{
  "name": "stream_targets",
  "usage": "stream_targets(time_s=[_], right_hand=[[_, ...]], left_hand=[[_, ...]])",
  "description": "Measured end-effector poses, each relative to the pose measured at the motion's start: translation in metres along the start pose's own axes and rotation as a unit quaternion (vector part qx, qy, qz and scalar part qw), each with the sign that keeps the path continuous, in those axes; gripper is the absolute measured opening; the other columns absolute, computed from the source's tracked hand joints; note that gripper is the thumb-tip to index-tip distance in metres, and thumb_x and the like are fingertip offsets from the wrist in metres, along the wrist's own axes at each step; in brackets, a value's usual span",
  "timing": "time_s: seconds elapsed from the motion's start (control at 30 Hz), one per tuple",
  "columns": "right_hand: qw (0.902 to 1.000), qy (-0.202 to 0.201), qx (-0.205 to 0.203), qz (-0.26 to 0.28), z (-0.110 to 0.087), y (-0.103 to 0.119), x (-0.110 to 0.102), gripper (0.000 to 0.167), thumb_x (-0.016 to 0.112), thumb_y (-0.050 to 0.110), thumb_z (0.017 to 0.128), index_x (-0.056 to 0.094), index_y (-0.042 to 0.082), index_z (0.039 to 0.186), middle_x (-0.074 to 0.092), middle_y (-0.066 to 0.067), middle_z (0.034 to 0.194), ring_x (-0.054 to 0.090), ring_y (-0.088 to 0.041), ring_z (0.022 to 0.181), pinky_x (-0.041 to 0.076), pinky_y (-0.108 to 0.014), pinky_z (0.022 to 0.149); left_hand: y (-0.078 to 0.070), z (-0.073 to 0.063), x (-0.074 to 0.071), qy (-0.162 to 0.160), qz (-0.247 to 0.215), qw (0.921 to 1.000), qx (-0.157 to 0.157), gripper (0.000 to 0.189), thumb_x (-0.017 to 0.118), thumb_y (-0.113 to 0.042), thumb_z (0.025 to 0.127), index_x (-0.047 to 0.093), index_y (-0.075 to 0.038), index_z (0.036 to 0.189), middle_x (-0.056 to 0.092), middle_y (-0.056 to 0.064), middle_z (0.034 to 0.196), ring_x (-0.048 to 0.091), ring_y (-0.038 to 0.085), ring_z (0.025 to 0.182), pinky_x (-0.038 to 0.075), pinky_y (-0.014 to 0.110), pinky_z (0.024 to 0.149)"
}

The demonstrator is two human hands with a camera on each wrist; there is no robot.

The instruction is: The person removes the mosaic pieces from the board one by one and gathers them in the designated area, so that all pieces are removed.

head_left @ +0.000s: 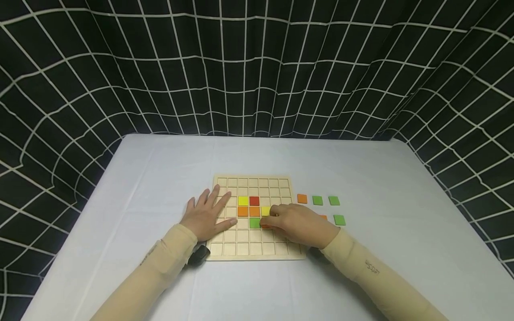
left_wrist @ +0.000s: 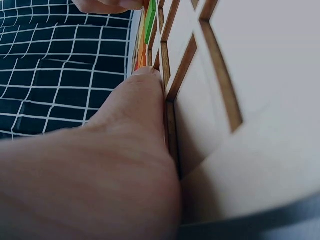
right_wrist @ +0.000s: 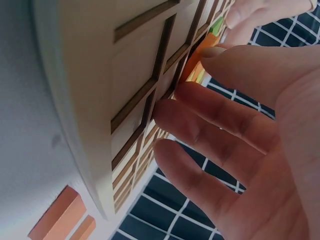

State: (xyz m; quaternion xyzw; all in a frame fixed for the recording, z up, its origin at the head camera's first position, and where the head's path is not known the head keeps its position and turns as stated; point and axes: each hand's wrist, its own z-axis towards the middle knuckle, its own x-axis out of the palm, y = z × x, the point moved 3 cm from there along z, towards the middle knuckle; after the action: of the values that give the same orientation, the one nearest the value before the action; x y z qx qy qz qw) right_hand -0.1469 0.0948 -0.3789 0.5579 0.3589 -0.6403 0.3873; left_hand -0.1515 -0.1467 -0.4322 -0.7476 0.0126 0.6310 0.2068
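Observation:
A wooden grid board [head_left: 229, 249] lies on the table, with square tiles in its middle cells. My left hand [head_left: 204, 218] rests on the board's left side, fingers spread and straight. In the left wrist view its thumb [left_wrist: 135, 95] lies along the grid. With thumb and fingertips, my right hand [head_left: 301, 223] pinches an orange tile [right_wrist: 195, 57] that sits tilted at a cell, right beside the green tile [head_left: 254, 223]. Above these are a yellow tile [head_left: 243, 200], a red tile [head_left: 254, 201], two orange tiles [head_left: 249, 211] and another yellow tile [head_left: 265, 211], partly covered by the right fingers.
Right of the board lie loose tiles: an orange one [head_left: 302, 199], green ones [head_left: 317, 200] and another orange one [head_left: 323, 217] mostly hidden behind the right hand. A white cloth [head_left: 168, 160] covers the table. Dark curtains [head_left: 241, 67] with white grid lines surround it.

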Motion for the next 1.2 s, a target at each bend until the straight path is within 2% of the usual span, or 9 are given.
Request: stream_targets(time_s=[0.23, 0.53, 0.97, 1.2], right_hand=[[0.9998, 0.006, -0.013, 0.016, -0.0028, -0.0014, -0.0003, 0.036, 0.072, 0.007, 0.084, 0.067, 0.026, 0.114, 0.058, 0.007, 0.087, 0.057, -0.007, 0.073, 0.052, -0.021, 0.064], [0.9997, -0.002, -0.024, 0.009, -0.0039, -0.0025, -0.0002, 0.039, 0.074, 0.011, 0.083, 0.067, 0.027, 0.118, 0.057, 0.007, 0.085, 0.053, -0.006, 0.068, 0.049, -0.02, 0.06], [0.9998, 0.005, -0.008, 0.016, -0.0045, -0.0017, 0.0029, 0.029, 0.069, 0.014, 0.088, 0.065, 0.027, 0.113, 0.061, 0.008, 0.095, 0.061, -0.007, 0.079, 0.054, -0.022, 0.069], [0.9994, -0.026, 0.0, 0.024, -0.0015, -0.0012, 0.0041, 0.018, 0.068, 0.021, 0.09, 0.061, 0.023, 0.107, 0.063, 0.009, 0.097, 0.064, -0.007, 0.079, 0.054, -0.024, 0.067]], left_hand=[[-0.0009, -0.0007, -0.0009, -0.001, -0.003, 1.0, 0.002, 0.079, 0.04, -0.068, 0.091, 0.019, -0.025, 0.154, 0.007, 0.013, 0.161, 0.015, 0.042, 0.144, 0.015, 0.069, 0.108], [-0.0017, -0.0014, -0.0005, 0.0, -0.006, 1.0, 0.001, 0.08, 0.039, -0.069, 0.091, 0.018, -0.025, 0.154, 0.006, 0.013, 0.161, 0.015, 0.042, 0.144, 0.014, 0.069, 0.108], [-0.0004, -0.0001, 0.0018, -0.003, 0.001, 1.0, 0.003, 0.079, 0.04, -0.067, 0.092, 0.019, -0.024, 0.154, 0.007, 0.013, 0.161, 0.015, 0.042, 0.144, 0.016, 0.069, 0.108], [0.0003, 0.0001, 0.0021, -0.008, 0.003, 1.0, 0.005, 0.08, 0.039, -0.069, 0.091, 0.019, -0.025, 0.154, 0.008, 0.013, 0.161, 0.016, 0.042, 0.144, 0.016, 0.069, 0.107]])
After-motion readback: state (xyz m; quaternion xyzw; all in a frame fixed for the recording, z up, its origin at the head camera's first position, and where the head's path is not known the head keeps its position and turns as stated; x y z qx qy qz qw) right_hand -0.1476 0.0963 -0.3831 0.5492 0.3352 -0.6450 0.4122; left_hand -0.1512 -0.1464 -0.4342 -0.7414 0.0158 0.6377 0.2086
